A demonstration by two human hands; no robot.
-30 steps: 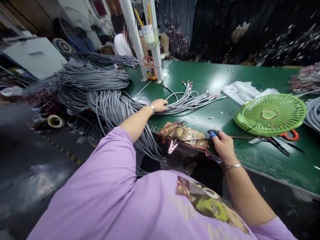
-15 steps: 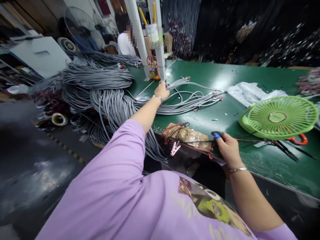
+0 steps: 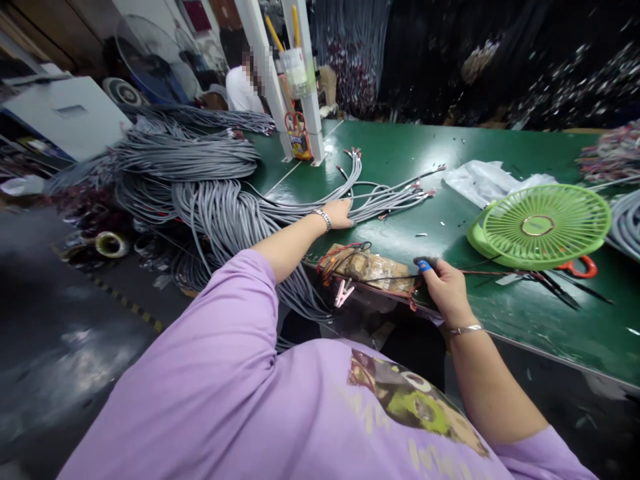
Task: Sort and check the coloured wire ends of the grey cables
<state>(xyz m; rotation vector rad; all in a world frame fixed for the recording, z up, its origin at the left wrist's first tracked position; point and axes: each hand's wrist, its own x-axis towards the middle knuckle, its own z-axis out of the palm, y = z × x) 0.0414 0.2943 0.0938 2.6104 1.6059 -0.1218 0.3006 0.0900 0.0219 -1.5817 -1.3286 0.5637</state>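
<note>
My left hand [image 3: 340,213] reaches out over the green table [image 3: 500,147] and closes on a bunch of grey cables [image 3: 375,197] whose stripped ends fan out to the right. These cables run back into a big grey cable pile [image 3: 210,193] at the table's left end. My right hand [image 3: 443,287] rests at the table's near edge, fingers curled round a small dark tool with a blue tip [image 3: 425,265]. Beside it lies a brown taped pad [image 3: 370,267] with red and black wires and a pink clip [image 3: 343,292].
A green fan [image 3: 545,227] lies face up at the right, with red-handled scissors [image 3: 575,268] in front and a crumpled clear plastic bag [image 3: 485,179] behind. White posts [image 3: 310,87] holding a cup of pencils stand at the back. Another person in white sits beyond them.
My left hand came back from near the white posts to the middle of the cable bunch and lower on the table. The cable ends shifted. My right hand stayed put.
</note>
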